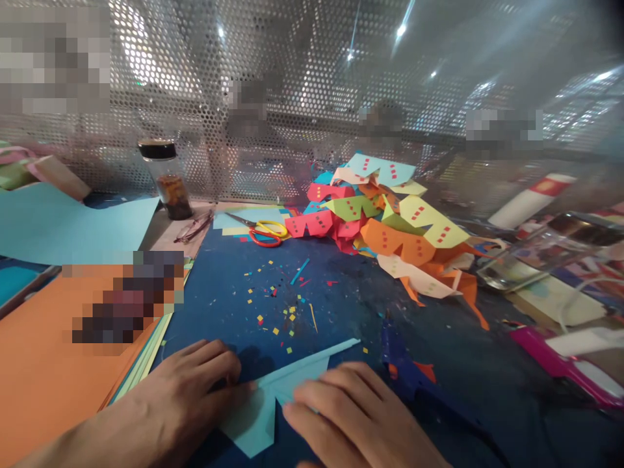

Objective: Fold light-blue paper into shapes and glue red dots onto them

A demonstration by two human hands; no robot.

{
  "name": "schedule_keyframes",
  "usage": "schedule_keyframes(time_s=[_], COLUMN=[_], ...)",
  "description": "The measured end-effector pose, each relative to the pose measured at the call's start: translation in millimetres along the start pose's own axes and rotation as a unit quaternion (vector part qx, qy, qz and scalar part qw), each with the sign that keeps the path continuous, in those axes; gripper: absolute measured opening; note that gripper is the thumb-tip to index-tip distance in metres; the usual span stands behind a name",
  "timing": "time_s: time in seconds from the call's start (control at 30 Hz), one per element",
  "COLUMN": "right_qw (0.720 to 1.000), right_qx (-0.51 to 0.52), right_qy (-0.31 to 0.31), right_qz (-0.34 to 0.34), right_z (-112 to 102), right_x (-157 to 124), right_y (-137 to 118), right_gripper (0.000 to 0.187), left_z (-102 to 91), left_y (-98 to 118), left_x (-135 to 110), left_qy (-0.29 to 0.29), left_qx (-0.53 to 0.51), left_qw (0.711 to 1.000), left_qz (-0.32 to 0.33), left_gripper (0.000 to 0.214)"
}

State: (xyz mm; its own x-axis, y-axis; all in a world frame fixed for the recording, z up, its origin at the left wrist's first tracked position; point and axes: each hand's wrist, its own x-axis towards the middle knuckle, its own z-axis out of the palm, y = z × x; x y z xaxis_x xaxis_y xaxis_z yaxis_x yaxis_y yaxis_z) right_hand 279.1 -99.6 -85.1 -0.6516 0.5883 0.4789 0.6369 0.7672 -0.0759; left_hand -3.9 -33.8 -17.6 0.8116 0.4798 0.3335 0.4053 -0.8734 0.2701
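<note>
Light-blue folded paper point(253, 426) on the bench point(209, 292). Left hand point(180, 387): thumb touching paper, fingers curled, grip indeterminable. Right hand point(353, 416): fingers extended over it. Glue gun point(407, 374): three o'clock.

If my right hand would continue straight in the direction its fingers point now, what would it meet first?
Beyond the light-blue folded paper under its fingers, the right hand would probably meet the left hand first, near its thumb; heights are hard to judge.

Light-blue folded paper point(256, 419) partly hidden by bare left hand point(182, 387), blurred bare right hand point(353, 413); flat orange paper sheet point(43, 383) cut off at left.
</note>
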Motion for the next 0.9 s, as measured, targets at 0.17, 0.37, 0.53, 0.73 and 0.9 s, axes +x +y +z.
schedule_keyframes(time_s=[0.17,0.37,0.53,0.73,0.9], right_qw=[0.995,0.991,0.993,0.992,0.992], right_qx=[-0.012,0.005,0.014,0.018,0.024], right_qy=[-0.096,-0.13,-0.121,-0.126,-0.113], right_qz=[0.012,0.021,0.006,0.027,0.043], right_z=[-46.7,-38.6,-39.4,-40.5,-44.2], right_x=[77.2,71.2,72.1,73.2,70.6], right_y=[4.3,3.9,4.8,3.4,4.0], right_gripper=[0.036,0.038,0.037,0.033,0.029], left_z=[5.9,6.3,7.5,9.0,6.4], left_y=[-1.7,-2.9,-6.6,-9.6,-8.9], left_x=[-4.1,-5.9,-7.9,-8.3,-4.3], left_qy=[0.01,-0.005,-0.014,-0.011,0.017], left_qx=[0.018,0.0,0.008,0.016,0.036], left_qw=[1.0,1.0,1.0,1.0,0.998], left_qz=[-0.006,-0.012,0.004,0.021,0.039], left_gripper=[0.026,0.027,0.029,0.026,0.023])
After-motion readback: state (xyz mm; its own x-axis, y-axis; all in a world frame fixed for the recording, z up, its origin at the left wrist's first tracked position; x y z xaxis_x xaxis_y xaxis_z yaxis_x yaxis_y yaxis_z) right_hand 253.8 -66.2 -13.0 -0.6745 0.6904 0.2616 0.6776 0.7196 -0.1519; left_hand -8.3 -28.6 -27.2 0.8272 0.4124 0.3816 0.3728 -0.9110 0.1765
